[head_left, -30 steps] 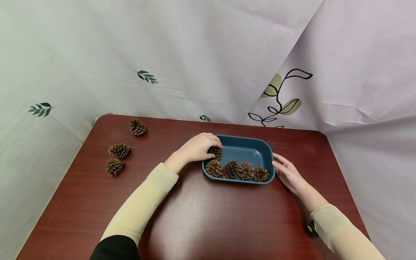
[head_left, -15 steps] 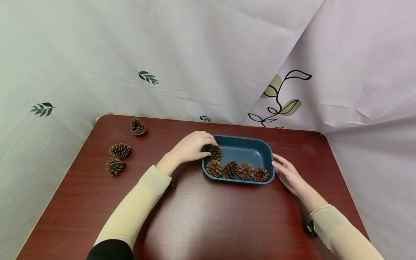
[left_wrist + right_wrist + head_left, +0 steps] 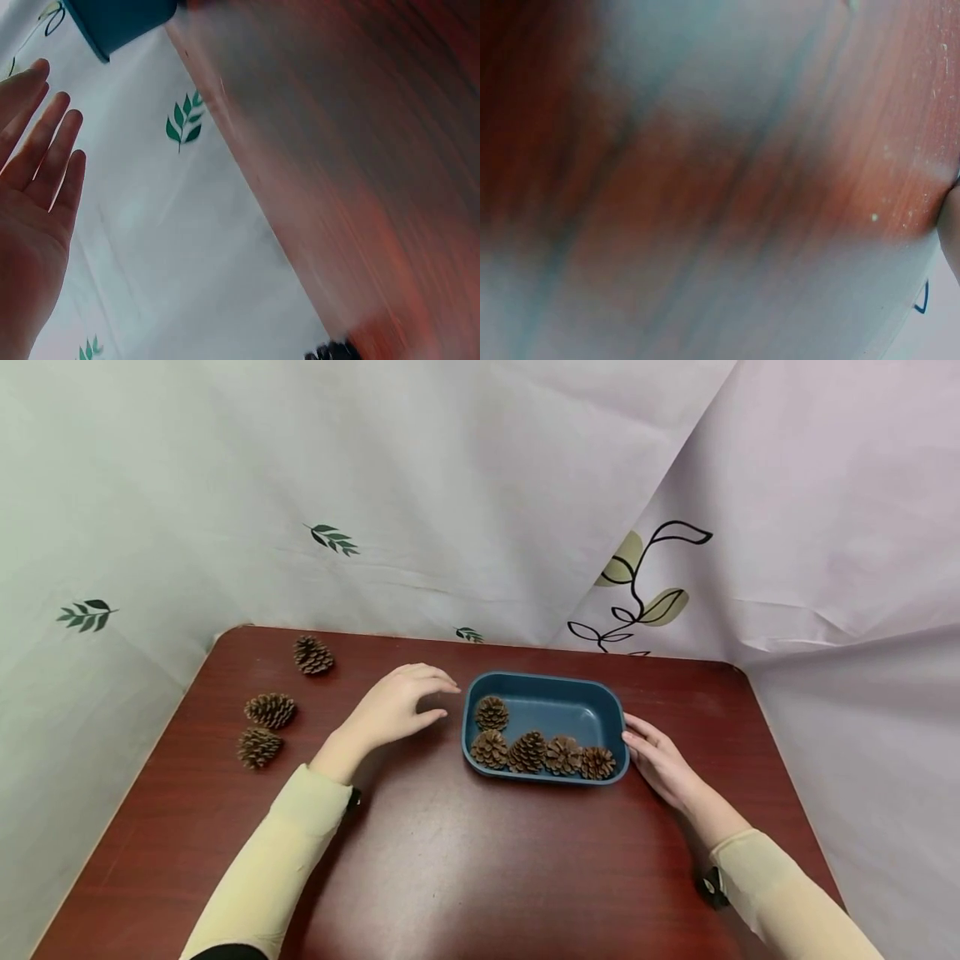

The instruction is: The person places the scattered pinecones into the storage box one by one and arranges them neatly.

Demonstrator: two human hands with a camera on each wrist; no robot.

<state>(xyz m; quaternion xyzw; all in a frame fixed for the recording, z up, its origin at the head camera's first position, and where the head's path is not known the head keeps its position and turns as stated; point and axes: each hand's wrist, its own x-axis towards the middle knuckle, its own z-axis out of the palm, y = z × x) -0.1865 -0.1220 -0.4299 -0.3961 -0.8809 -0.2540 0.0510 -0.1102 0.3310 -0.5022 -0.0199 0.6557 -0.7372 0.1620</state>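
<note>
My left hand (image 3: 393, 706) hovers just left of a blue rectangular tray (image 3: 543, 681), holding nothing, its fingers spread and extended in the left wrist view. Several brown pine cones sit in the tray: a row along its near side, including an upright pointed pine cone (image 3: 527, 752), and one pine cone (image 3: 492, 713) behind the row's left end. Against the tray's right end rest the fingers of my right hand (image 3: 663, 766), fairly straight. The right wrist view catches only a sliver of skin at its right edge and the blurred tabletop.
Three loose pine cones lie on the table's left part: one pine cone (image 3: 312, 655) near the back edge, another pine cone (image 3: 270, 710) and a third pine cone (image 3: 258, 747) close together. A white leaf-patterned cloth (image 3: 420, 510) hangs behind the reddish-brown table (image 3: 450, 860).
My left hand has let go of the pine cone at the tray's left end and moved left, out of the tray. The right hand stays at the tray's right end.
</note>
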